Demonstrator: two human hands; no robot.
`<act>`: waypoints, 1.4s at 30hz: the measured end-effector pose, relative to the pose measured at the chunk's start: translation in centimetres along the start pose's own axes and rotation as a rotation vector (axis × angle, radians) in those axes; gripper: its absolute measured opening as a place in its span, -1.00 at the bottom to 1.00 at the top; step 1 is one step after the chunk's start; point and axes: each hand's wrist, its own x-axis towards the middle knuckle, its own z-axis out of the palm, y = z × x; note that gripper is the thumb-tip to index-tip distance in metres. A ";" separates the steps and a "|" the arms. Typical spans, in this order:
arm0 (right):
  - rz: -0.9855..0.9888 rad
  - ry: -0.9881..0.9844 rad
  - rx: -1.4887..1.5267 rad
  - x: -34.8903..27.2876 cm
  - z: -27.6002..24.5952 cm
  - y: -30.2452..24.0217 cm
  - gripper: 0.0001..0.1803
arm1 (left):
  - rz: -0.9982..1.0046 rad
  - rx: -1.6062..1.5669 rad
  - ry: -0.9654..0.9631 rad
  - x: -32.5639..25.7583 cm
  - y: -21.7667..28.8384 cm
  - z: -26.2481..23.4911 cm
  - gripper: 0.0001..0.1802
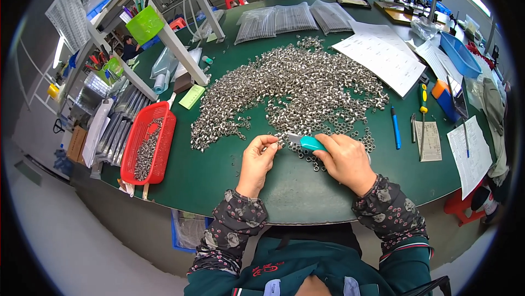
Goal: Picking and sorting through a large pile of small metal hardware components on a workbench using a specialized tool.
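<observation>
Standing at the far left of the dark green round table (pixel 306 197), a red plastic mesh basket (pixel 149 144) holds a modest layer of small silvery metal rings, its floor only partly covered, so judging by that only a small share of the work looks done. Next comes the great heap of loose shiny metal rings (pixel 298 88), spread wide across the middle of the table and reaching down almost to the person's fingers; by far the larger part appears still to be gone through. Just below its near edge, the left hand (pixel 258 158) pinches narrowly on one small ring between thumb and fingertips. Beside it, the right hand (pixel 343 160) is closed around a teal-handled tool with a pale blade (pixel 307 142), whose tip points toward the left fingers and lies close to them. A few stray rings sit around both hands. Farther right lie a blue pen (pixel 395 127), a yellow-and-green-handled screwdriver (pixel 423 111) and white printed paper sheets (pixel 383 55).
</observation>
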 end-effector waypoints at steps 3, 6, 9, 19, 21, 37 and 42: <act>0.021 -0.054 0.021 -0.2 0.4 0.0 -0.76 | 0.013 0.015 0.017 -0.1 0.2 0.4 -0.86; 0.041 -0.104 0.049 -0.2 0.4 -0.1 -0.77 | 0.022 0.020 -0.006 0.0 -0.1 0.0 -0.85; 0.059 -0.160 0.073 -0.2 0.3 -0.1 -0.78 | 0.025 0.046 0.001 0.0 -0.1 0.1 -0.86; -0.055 0.000 0.004 0.0 0.3 -0.6 -0.75 | 0.043 0.022 -0.071 0.0 -0.1 -0.1 -0.86; -0.024 0.007 0.012 0.1 0.1 -0.3 -0.75 | -0.001 -0.002 -0.015 -0.1 0.0 0.0 -0.84; 0.087 -0.149 0.094 -0.3 0.6 -0.3 -0.78 | 0.097 0.007 -0.009 0.0 -0.4 0.1 -0.87; 0.104 -0.210 0.119 -0.2 0.6 -0.2 -0.80 | 0.103 0.044 -0.008 -0.1 -0.3 0.2 -0.86</act>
